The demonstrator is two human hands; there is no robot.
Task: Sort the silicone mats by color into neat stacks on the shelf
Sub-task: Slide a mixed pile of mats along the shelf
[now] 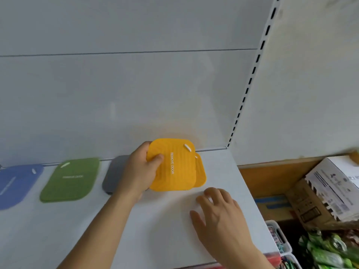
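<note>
My left hand point(140, 169) grips a yellow silicone mat point(174, 166) by its left edge, thumb on top, just above a second yellow mat point(201, 174) that lies on the white shelf point(165, 220). The upper mat sits askew over the lower one. To the left lie a grey mat point(113, 173), partly hidden by my left hand, a green mat point(71, 179) and a blue mat point(16, 184) at the frame's edge. My right hand point(219, 212) hovers open over the shelf in front of the yellow mats, holding nothing.
The shelf's back panel point(136, 94) rises behind the mats, and a slotted upright point(250, 80) marks its right end. Right of the shelf stand cardboard boxes point(330, 193) and white baskets point(279, 239) with packaged goods below.
</note>
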